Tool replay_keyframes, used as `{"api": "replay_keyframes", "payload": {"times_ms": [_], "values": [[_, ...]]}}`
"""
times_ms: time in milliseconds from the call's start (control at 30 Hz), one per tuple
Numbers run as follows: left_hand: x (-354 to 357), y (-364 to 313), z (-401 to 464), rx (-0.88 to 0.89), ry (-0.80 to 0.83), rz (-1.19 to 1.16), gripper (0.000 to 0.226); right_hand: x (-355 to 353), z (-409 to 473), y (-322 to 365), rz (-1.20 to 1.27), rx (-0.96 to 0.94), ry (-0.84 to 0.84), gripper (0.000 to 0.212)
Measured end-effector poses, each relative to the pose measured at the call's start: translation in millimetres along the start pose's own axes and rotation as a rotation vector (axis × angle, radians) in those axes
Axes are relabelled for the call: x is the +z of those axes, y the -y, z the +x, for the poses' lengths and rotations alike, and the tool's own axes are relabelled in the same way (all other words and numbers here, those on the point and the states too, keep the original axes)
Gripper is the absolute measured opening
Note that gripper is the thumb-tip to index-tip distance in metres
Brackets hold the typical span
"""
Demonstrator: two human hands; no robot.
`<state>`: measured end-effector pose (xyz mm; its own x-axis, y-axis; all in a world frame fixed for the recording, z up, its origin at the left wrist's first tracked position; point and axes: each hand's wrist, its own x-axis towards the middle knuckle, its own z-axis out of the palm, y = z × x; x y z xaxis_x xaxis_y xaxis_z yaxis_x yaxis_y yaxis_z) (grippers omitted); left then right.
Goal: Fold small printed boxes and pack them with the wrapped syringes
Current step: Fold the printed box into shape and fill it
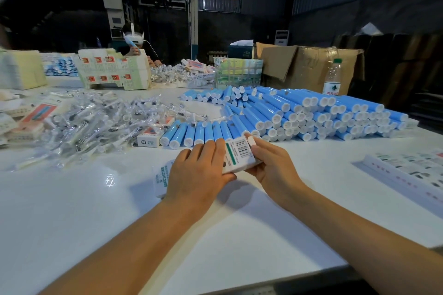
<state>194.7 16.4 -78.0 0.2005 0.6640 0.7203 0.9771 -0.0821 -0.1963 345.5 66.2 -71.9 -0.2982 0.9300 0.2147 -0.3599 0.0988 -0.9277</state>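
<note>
A small printed box (238, 156) is held just above the surface (239, 235), near its front middle, between both hands. The left hand (200, 172) is laid over its near end, thumb tucked beneath; the right hand (271, 165) pinches the far edge. Thin card like this is judged light and easily creased (edges, not faces, are best gripped). Wrapped syringes (96, 122) are heaped well to the left.

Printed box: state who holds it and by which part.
Both hands hold the printed box: left hand grips its left end, right hand pinches its right end.
</note>
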Motion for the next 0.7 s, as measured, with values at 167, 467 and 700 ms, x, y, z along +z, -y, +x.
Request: {"api": "replay_keyframes", "payload": {"times_ms": [167, 467, 700], "values": [[-1.1, 0.2, 0.2, 0.016, 0.021, 0.038, 0.072, 0.6, 1.7, -2.3, 0.0, 0.027, -0.015, 0.036], [0.5, -2.9, 0.4, 0.041, 0.016, 0.076, 0.074, 5.2, 1.6, -5.6, -0.104, 0.036, -0.065, 0.042], [-3.0, 2.0, 3.3, -0.039, -0.008, 0.062, 0.072, 7.2, -6.0, -6.2, -0.543, -0.207, -0.13, 0.022]]}}
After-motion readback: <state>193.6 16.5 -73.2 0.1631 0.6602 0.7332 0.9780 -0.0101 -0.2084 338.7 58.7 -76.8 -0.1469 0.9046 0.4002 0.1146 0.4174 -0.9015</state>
